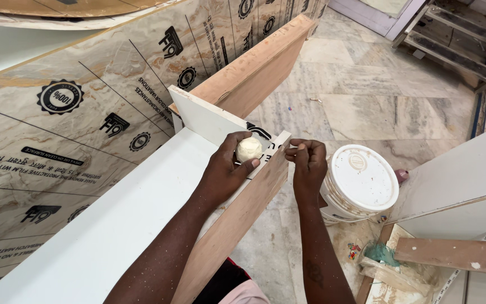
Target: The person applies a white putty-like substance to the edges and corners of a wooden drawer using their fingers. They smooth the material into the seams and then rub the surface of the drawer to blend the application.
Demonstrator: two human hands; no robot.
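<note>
My left hand point(229, 169) grips a pale ball of putty point(249, 149) and rests on the top edge of a plywood side board point(237, 217). My right hand point(309, 164) has its fingers pinched together at the board's upper corner point(282, 141), where a white laminated panel point(212, 121) meets it. Whether the fingertips hold a bit of putty I cannot tell. A white laminated shelf surface point(113, 225) runs along the board's left side.
A white lidded plastic bucket point(358, 183) stands on the marble floor point(367, 101) just right of my right hand. Film-covered laminate sheets point(74, 129) lean at the left. Another plywood board point(254, 67) extends away. White panels and wood scraps point(457, 253) lie at the right.
</note>
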